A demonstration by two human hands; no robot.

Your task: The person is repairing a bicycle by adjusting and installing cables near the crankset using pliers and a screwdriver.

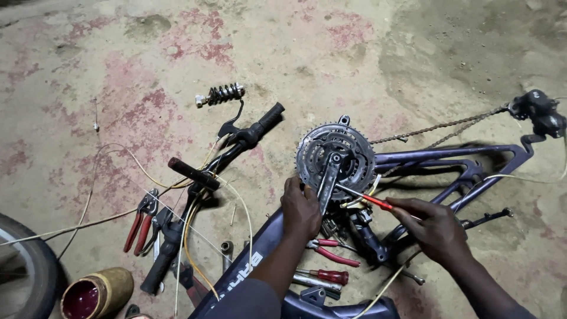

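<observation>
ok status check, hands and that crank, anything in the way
Left hand gripping crank arm. Right hand holds screwdriver, tip at the crank by the chainrings. Pliers on floor just below hands.

The scene is rather dim, with a warm and even light that seems to come from above and in front. The concrete floor [366, 53] is lit best in the middle and becomes darker toward the corners. Shadows are soft, the clearest one lies under the purple bicycle frame [449, 162]. The chainring [335, 155] gives small metallic glints. Focus is sharp in the centre; the edges look slightly stretched and softer
</observation>
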